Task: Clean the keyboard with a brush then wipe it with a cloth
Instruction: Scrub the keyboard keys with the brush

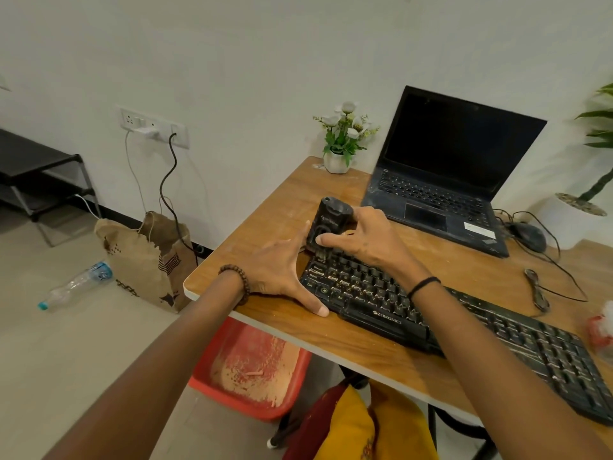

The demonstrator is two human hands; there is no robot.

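A dusty black keyboard lies slantwise along the front of the wooden table. My right hand grips a chunky black brush tool, thumb across its front. The tool stands upright with its lower end on the keyboard's far left corner. My left hand is spread flat at the keyboard's left end, thumb on the front left corner and fingers reaching beside the tool. A red and white bundle, perhaps a cloth, sits at the right edge of the frame.
Behind the keyboard stands an open black laptop, with a mouse and a coiled cable to its right. A small flower pot is at the table's far corner. A red tub sits under the table.
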